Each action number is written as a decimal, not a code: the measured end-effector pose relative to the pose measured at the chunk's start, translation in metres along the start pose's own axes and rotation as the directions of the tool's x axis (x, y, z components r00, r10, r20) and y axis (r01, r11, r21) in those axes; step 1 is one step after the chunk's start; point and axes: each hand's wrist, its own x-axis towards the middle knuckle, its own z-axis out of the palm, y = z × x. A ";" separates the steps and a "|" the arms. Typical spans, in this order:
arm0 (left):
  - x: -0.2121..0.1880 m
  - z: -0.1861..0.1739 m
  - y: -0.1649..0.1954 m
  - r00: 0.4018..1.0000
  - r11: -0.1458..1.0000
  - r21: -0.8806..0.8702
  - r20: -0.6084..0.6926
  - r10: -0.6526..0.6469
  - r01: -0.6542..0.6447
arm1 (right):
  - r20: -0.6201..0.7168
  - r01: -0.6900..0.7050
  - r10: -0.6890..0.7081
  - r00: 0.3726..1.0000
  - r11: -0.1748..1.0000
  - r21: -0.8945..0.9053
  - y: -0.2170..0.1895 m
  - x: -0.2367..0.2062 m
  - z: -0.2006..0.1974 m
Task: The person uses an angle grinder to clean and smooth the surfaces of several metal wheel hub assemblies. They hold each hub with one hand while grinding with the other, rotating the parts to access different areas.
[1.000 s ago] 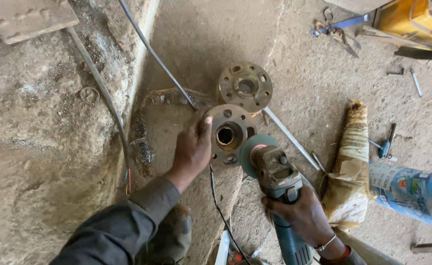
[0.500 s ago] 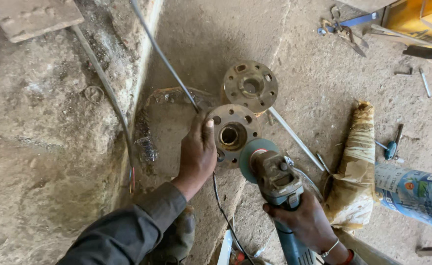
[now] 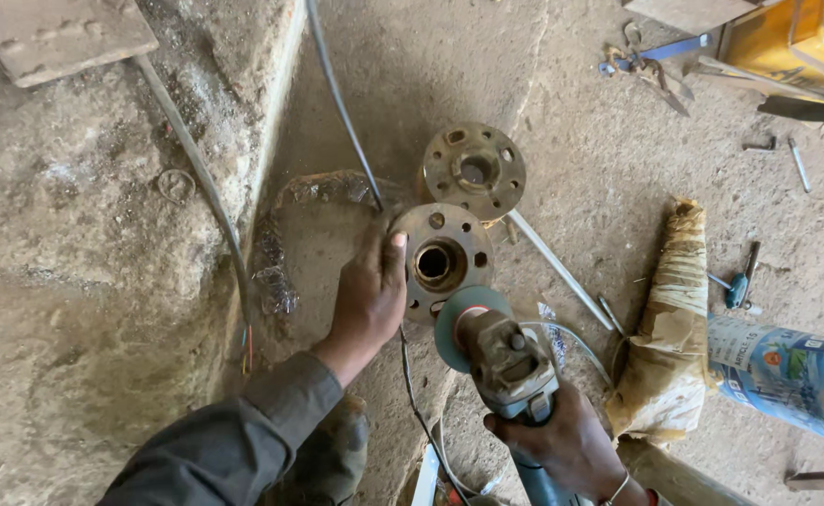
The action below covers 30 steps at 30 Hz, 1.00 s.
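Observation:
A rusty round metal flange (image 3: 442,260) with bolt holes and a central bore lies on the dirt floor. My left hand (image 3: 371,292) grips its left rim, thumb on top. My right hand (image 3: 566,442) holds an angle grinder (image 3: 505,361) by its body; the greenish disc (image 3: 459,316) sits at the flange's lower right edge. A second similar flange (image 3: 474,170) lies just beyond the first one, touching or nearly touching it.
A concrete ledge (image 3: 103,244) runs along the left with a cable (image 3: 207,187) over it. A thin metal rod (image 3: 562,272) lies right of the flanges. A rolled brown sack (image 3: 665,328), a blue printed bag (image 3: 796,375), a screwdriver (image 3: 740,281) and yellow equipment (image 3: 786,37) are at the right.
The view has shifted slightly. The grinder's disc has stayed against the flange's lower right edge, and my left hand keeps its grip on the rim.

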 end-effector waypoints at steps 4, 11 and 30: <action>0.023 -0.007 -0.014 0.986 0.989 0.063 0.114 0.126 -0.134 | 0.067 0.066 -0.073 0.995 0.993 0.095 0.017 0.023 -0.018; 0.056 -0.025 -0.004 0.963 0.980 0.201 0.266 -0.038 -0.017 | 0.065 0.151 -0.155 0.986 0.987 0.059 0.018 0.030 -0.024; 0.005 0.002 -0.007 0.964 0.957 0.134 0.033 -0.262 0.256 | 0.068 -0.025 0.030 0.997 0.998 -0.065 -0.016 0.004 -0.013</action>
